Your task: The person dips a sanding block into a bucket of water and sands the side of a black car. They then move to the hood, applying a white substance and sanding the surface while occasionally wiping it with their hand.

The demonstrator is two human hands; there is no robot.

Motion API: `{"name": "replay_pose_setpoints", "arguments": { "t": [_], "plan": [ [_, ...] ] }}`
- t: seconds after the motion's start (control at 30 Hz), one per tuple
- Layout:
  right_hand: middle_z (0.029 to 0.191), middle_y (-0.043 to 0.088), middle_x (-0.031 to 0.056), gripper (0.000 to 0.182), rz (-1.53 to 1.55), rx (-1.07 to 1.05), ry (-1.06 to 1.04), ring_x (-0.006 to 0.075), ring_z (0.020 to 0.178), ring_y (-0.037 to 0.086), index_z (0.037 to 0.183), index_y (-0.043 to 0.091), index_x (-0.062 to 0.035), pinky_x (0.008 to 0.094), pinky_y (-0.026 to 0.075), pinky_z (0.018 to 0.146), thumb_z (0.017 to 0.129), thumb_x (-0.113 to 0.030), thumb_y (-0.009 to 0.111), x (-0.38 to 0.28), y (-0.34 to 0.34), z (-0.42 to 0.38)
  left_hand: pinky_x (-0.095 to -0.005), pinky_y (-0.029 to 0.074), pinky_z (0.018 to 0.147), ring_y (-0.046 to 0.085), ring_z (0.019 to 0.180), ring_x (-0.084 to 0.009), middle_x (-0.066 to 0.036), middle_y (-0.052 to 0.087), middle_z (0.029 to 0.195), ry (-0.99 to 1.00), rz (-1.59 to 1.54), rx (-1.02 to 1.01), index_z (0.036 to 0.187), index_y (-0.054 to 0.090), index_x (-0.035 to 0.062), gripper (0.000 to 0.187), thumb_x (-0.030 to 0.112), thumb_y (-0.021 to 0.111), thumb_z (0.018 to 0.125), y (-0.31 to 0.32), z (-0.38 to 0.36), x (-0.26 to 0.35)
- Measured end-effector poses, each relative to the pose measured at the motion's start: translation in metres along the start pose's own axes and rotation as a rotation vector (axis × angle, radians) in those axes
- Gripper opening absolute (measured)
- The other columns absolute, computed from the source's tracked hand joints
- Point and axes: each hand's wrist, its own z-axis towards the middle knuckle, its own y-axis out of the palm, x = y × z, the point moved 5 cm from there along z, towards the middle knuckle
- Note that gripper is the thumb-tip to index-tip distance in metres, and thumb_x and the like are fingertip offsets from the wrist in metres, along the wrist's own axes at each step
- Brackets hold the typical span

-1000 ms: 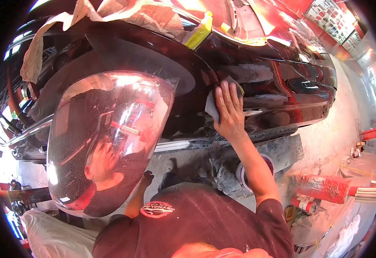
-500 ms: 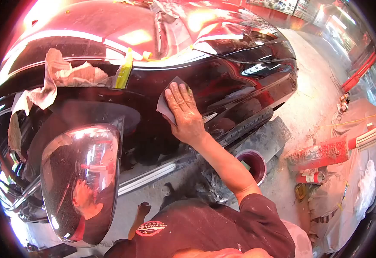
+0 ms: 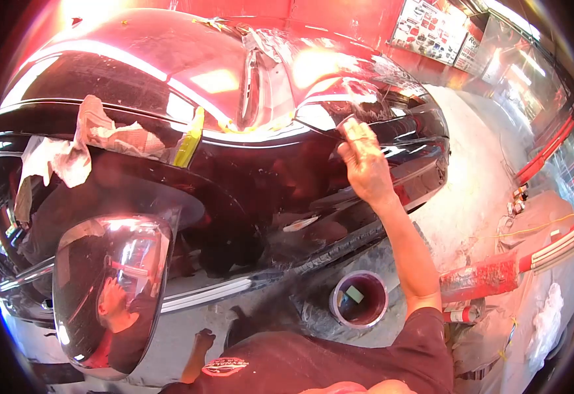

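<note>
My right hand (image 3: 367,164) is on the dark, glossy car body near the headlight end of the fender (image 3: 280,177). Its fingers are closed over a grey sheet of sandpaper (image 3: 347,121), and only an edge of the sheet shows past the fingertips. Low beside the car hangs my left hand (image 3: 203,339), small and dark in the view; its fingers cannot be made out. Between my right arm and the car's lower side stands a round bucket (image 3: 385,303) with a green block (image 3: 354,294) inside.
A side mirror (image 3: 80,289) juts out at the left. Crumpled masking paper (image 3: 70,157) and yellow tape (image 3: 189,139) sit along the window line. To the right are a red beam (image 3: 481,276), plastic sheeting (image 3: 546,328) and pale floor (image 3: 467,171).
My right hand has slid with the sandpaper from the middle of the fender towards the car's front. The camera view has shifted, and the bucket now shows more fully.
</note>
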Motion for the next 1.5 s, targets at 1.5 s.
{"name": "replay_pose_setpoints", "arguments": {
  "t": [1.5],
  "plan": [
    [0.122, 0.067, 0.0267, 0.045, -0.072, -0.401, 0.125, 0.0459, 0.120, 0.059, 0.139, 0.059, -0.0074, 0.0517, 0.045, 0.104, 0.101, -0.032, 0.055, 0.130, 0.034, 0.097, -0.0478, 0.055, 0.094, 0.069, 0.106, -0.0396, -0.022, 0.073, 0.110, -0.223, -0.202, 0.005, 0.109, 0.074, 0.0082, 0.035, 0.029, 0.071, 0.081, -0.036, 0.039, 0.056]
  ]
}}
